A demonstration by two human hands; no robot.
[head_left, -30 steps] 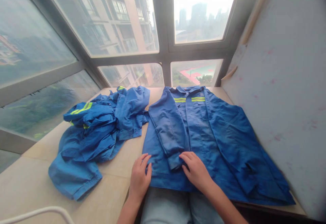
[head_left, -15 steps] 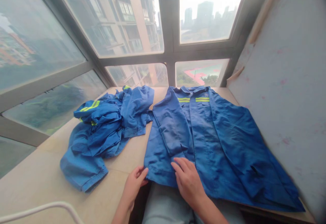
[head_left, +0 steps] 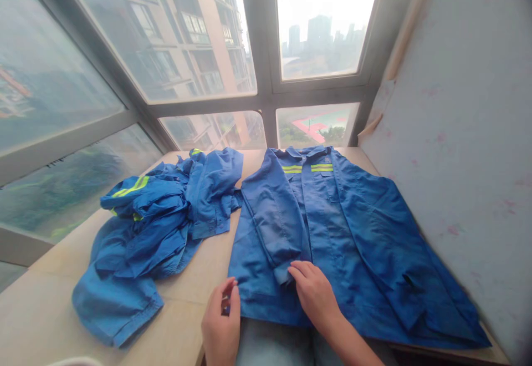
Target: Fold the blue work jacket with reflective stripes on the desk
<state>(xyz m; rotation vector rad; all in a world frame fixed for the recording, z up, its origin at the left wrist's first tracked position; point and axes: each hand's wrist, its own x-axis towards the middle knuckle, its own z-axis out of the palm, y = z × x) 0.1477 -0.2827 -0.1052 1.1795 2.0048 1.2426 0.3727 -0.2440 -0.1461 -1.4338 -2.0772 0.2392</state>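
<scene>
A blue work jacket [head_left: 326, 233] lies spread front up, with yellow-green stripes on its chest. Its left-side sleeve [head_left: 272, 213] is laid down over the body. On that sleeve's cuff, my right hand [head_left: 313, 291] has its fingers closed at the edge; the fingertips are partly hidden. My left hand [head_left: 223, 316] is at the jacket's lower left corner, fingers curved and a gap showing between thumb and fingers. It covers that corner, and I see no firm grip on the cloth.
A second blue garment [head_left: 145, 233] with yellow-green stripes lies crumpled at the left on the pale tabletop [head_left: 187, 316]. Window frames [head_left: 261, 100] border the back and left. A flower-patterned wall [head_left: 453, 150] stands close on the right. Part of a white curved object [head_left: 75, 361] shows at the bottom left.
My right hand has shifted from lying on the sleeve to its cuff, and the cuff now shows more clearly. My left hand has turned more upright beside the corner. The view has shifted slightly.
</scene>
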